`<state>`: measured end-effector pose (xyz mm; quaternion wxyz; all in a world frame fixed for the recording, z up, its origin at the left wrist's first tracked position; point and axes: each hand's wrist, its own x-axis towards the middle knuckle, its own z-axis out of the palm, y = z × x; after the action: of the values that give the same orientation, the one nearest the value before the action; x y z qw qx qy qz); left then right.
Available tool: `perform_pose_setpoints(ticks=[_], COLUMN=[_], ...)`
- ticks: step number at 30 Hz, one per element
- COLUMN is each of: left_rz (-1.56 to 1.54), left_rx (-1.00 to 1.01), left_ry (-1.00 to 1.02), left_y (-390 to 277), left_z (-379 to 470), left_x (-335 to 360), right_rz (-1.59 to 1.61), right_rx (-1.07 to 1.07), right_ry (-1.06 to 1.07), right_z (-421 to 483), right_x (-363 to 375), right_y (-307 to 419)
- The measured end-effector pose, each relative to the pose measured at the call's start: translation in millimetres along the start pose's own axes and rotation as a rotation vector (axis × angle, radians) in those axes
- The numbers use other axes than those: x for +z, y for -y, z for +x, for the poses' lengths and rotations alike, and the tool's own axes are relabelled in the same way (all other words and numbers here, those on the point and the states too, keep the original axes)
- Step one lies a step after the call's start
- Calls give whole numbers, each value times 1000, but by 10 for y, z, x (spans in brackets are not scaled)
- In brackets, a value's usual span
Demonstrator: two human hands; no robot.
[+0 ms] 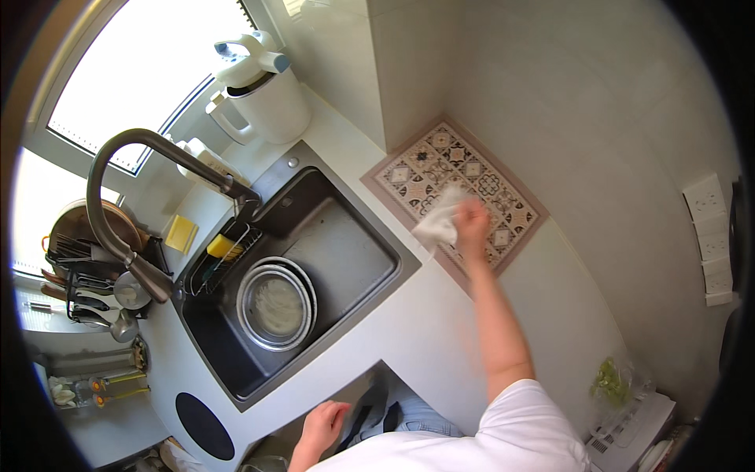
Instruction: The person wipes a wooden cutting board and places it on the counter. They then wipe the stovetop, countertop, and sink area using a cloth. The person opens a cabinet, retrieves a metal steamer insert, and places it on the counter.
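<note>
My right hand (473, 227) grips a white cloth (439, 221), which is blurred by motion. Both are over a patterned mat (457, 156) with a tile design, lying on the white countertop (407, 318) against the wall. Whether the cloth touches the mat, I cannot tell. My left hand (323, 422) is near the counter's front edge, fingers curled in and nothing seen in it. Beyond it is the dark sink (348, 236), where nested metal bowls (277, 307) sit, the top one with cloudy liquid or residue inside.
A gooseneck faucet (127, 138) arches beside the sink. A wire caddy holds a yellow sponge (223, 246). Behind stands a white pitcher (274, 109) with its lid tilted. At left is a rack of utensils (94, 289); at right, greens in a plastic bag (613, 383) and wall sockets (709, 236).
</note>
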<state>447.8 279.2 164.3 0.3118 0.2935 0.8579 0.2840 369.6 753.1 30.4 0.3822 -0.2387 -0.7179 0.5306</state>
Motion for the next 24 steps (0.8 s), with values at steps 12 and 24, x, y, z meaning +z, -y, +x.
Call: perform_pose_setpoints(ticks=[12, 24], left_rz=[21, 9], left_rx=[45, 59], left_ry=[63, 8], left_y=[-164, 20], left_z=[266, 59], left_x=[149, 152], right_rz=[-91, 646], right_rx=[-115, 792], right_ry=[864, 697], right_z=[-728, -1573], right_x=[1902, 376], right_y=[386, 1158])
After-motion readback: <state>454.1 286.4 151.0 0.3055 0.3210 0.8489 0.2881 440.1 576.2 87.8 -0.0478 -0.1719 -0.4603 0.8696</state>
